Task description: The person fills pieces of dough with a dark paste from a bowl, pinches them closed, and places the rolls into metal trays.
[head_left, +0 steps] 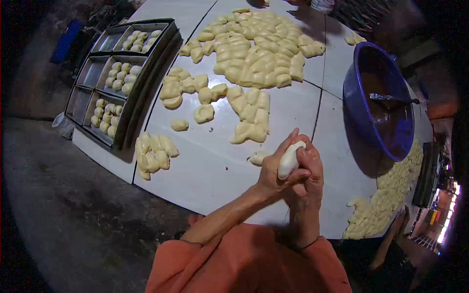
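A smooth pale piece of dough (290, 160) is squeezed between my two hands, above the near part of the white table. My left hand (271, 168) presses on it from the left, fingers closed. Around its right side wraps my right hand (311, 166), the thumb lying along the dough. Another small dough piece (258, 157) lies on the table just left of my hands, partly hidden by them. A joined strip of dough pieces (253, 115) rests beyond, and a single dough piece (179, 125) sits farther left.
A large sheet of dough pieces (259, 46) covers the far table. At left stands a black divided tray (100, 93) with dough balls. A blue basin (348, 93) holds brown contents and a utensil. More dough (386, 200) lies at right, near another person's hand (400, 220).
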`<state>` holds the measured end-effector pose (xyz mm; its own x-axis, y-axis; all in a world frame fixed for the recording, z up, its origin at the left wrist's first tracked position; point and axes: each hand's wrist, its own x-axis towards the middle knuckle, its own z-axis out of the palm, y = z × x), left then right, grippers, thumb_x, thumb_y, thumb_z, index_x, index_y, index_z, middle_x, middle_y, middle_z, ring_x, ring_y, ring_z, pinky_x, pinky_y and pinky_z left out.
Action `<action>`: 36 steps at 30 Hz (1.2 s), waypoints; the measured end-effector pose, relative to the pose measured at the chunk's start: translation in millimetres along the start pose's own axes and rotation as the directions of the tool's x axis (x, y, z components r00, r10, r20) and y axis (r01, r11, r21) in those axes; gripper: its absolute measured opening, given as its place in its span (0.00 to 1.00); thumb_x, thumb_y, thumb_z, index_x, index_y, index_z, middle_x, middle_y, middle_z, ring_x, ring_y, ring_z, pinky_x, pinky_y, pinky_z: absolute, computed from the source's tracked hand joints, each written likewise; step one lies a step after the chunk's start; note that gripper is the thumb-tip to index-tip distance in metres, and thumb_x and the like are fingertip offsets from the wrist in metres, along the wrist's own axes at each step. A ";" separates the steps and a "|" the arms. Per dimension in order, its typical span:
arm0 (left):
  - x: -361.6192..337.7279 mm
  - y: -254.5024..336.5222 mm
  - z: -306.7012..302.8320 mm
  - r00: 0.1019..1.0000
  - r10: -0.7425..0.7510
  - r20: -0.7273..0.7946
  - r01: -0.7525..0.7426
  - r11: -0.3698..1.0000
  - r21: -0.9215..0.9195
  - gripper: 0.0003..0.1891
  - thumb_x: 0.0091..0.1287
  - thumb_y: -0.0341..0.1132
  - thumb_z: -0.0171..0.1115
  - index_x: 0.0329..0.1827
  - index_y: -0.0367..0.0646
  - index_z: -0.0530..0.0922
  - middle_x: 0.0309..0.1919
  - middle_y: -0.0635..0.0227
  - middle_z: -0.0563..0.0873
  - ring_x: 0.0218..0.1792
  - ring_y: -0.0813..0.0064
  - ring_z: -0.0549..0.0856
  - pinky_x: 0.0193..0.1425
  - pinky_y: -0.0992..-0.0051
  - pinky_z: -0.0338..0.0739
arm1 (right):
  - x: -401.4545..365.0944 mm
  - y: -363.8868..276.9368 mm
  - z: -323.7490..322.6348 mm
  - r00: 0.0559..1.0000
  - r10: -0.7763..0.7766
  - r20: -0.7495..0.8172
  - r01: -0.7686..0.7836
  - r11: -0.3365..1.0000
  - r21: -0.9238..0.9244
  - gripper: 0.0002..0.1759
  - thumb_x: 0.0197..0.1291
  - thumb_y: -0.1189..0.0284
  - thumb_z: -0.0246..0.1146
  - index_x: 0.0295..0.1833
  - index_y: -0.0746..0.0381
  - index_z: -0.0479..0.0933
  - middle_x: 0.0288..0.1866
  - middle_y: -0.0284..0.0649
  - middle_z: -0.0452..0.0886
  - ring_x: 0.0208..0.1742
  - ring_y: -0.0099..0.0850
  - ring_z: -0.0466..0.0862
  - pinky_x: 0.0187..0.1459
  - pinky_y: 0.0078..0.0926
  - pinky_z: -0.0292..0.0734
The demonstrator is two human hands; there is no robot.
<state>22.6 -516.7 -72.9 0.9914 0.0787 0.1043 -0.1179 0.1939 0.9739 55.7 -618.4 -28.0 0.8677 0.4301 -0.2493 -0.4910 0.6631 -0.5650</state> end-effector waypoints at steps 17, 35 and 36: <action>-5.7 16.0 -74.2 0.964 -0.120 0.236 -0.127 0.574 0.809 0.11 0.65 0.34 0.69 0.48 0.44 0.81 0.41 0.60 0.84 0.40 0.55 0.85 0.40 0.58 0.80 | 128.3 -300.6 -189.8 0.980 -0.190 -0.059 -0.111 -0.273 -0.956 0.20 0.69 0.65 0.65 0.61 0.65 0.77 0.52 0.40 0.85 0.51 0.31 0.83 0.56 0.30 0.78; -34.9 53.7 -96.6 0.956 -0.227 0.184 -0.023 0.568 0.823 0.28 0.67 0.44 0.69 0.69 0.46 0.75 0.69 0.53 0.77 0.48 0.54 0.88 0.48 0.61 0.84 | 128.8 -281.7 -200.2 0.937 0.166 -0.306 -0.231 -0.360 -0.904 0.21 0.64 0.70 0.66 0.61 0.65 0.82 0.52 0.35 0.86 0.50 0.27 0.82 0.55 0.28 0.78; -35.5 52.9 -98.9 0.963 -0.196 0.186 -0.050 0.550 0.833 0.28 0.67 0.44 0.70 0.68 0.46 0.76 0.68 0.53 0.77 0.46 0.54 0.88 0.47 0.61 0.84 | 129.4 -284.4 -200.1 0.941 0.192 -0.278 -0.214 -0.298 -0.930 0.22 0.65 0.68 0.66 0.62 0.65 0.81 0.54 0.36 0.87 0.51 0.29 0.83 0.56 0.30 0.78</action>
<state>-24.4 -412.5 -45.0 0.9881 -0.1445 -0.0525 -0.0670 -0.7122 0.6988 323.2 -874.0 -56.9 0.7440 0.3614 -0.5620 0.0328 -0.8598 -0.5095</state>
